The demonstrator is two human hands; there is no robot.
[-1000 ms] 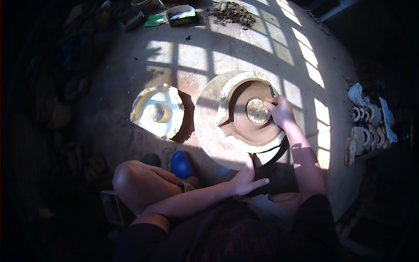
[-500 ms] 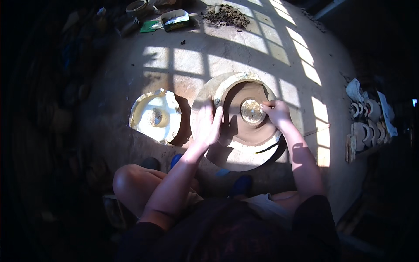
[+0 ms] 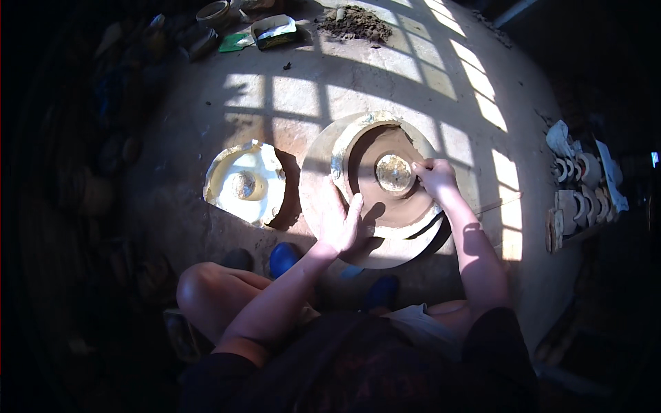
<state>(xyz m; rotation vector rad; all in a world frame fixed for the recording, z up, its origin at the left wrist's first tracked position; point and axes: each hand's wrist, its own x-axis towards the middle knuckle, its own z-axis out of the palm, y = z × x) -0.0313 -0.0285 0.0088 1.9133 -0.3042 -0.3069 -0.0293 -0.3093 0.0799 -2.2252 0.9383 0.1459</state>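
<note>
A round plaster mould (image 3: 342, 153) with a chipped pale rim rests on a flat turntable disc (image 3: 318, 153) in front of me. Wet brown clay (image 3: 368, 155) lines its inside, around a pale round knob (image 3: 394, 173) at the centre. My left hand (image 3: 337, 224) lies along the mould's near left outer side, fingers stretched out and thumb apart, with nothing in it. Over the right part of the mould, my right hand (image 3: 436, 177) is closed, its fingertips pinched together beside the knob. What they hold, if anything, is too small to make out.
Left of the turntable sits a second pale plaster mould (image 3: 222, 168) with a centre knob and broken edge. Crumbled clay (image 3: 354, 25) lies on the floor at the back, near a small box (image 3: 274, 32). Curved mould pieces (image 3: 582, 206) stand at the right.
The mould has turned counterclockwise, its rim marks shifting left and nearer. My left hand has slid toward me and slightly right along its side. My right hand has stayed almost in place.
</note>
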